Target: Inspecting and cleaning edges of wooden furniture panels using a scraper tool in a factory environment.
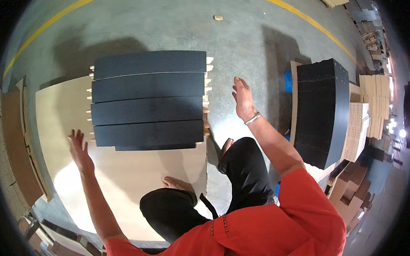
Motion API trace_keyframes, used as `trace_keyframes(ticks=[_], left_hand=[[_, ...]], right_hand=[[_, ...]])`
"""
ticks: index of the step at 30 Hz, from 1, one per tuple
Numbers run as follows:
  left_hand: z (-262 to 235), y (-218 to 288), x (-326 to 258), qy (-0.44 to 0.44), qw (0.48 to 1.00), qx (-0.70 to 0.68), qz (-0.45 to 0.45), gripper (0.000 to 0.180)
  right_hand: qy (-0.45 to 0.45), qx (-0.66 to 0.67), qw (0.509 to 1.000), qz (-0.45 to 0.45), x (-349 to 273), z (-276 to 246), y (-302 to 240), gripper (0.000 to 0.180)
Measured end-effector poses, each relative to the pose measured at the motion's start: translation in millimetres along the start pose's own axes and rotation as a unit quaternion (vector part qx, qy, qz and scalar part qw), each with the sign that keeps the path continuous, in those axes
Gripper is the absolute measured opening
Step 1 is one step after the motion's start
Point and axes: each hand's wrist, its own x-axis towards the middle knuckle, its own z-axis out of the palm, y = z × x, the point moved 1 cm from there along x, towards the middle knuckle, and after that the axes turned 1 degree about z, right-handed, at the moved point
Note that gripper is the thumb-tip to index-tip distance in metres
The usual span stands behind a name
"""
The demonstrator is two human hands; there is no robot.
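Observation:
In front of me stands a stack of black boards point(148, 109), its top showing four long panels side by side. Pale wooden ends point(208, 85) stick out along its left and right sides. My left hand point(81, 152) is held out to the left of the stack, fingers spread, over a large cream sheet point(125, 171). To the right of the stack is my right hand point(243, 97), apart from it, with fingers stretched out and a bracelet point(252, 118) at the wrist. Neither hand touches anything.
A second black stack point(319, 110) stands at the right, beside white and tan piled pieces point(374, 106). Brown boards point(23, 148) lean at the far left. A small wooden block point(218, 18) lies on the grey floor point(183, 29), near a yellow line point(296, 12).

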Motion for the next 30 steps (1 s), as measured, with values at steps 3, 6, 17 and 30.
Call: trace_keyframes(ticks=[3, 6, 17, 30], left_hand=[[-25, -25, -58, 0.028, 0.991, 0.099, -0.084, 0.059], [-68, -78, -150, -0.076, 0.928, 0.361, -0.049, 0.047], [-101, 40, -501, -0.121, 0.904, 0.139, -0.386, 0.025], [10, 69, -844, 0.172, 0.865, -0.149, -0.447, 0.022]], right_hand=[[0.031, -0.050, 0.998, 0.025, -17, -23, -1, 0.052], [-0.036, -0.247, 0.968, 0.013, -43, -50, 4, 0.044], [-0.142, -0.491, 0.853, 0.103, -208, -256, -38, 0.022], [-0.383, -0.540, 0.712, -0.235, -186, -100, -179, 0.025]])
